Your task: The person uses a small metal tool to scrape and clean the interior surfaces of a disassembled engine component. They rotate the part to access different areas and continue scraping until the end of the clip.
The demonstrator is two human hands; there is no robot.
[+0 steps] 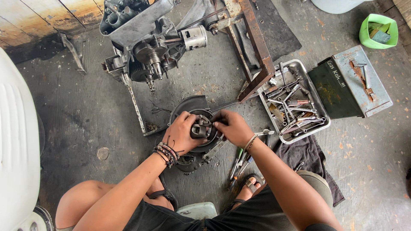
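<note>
- Your left hand point(182, 132) grips the round engine part point(200, 128) on the concrete floor point(85, 115).
- Your right hand point(233, 127) pinches closed at its centre.
- A tool tray point(320, 112) sits nearby.

This is a repair workshop with a stained concrete floor point(85, 111). A stripped engine point(150, 47) with a bare piston point(193, 37) lies on it. Right of the engine sit a metal tray point(319, 112) of wrenches and a steel toolbox point(351, 83); below the tray lies an oily rag point(308, 156).
</note>
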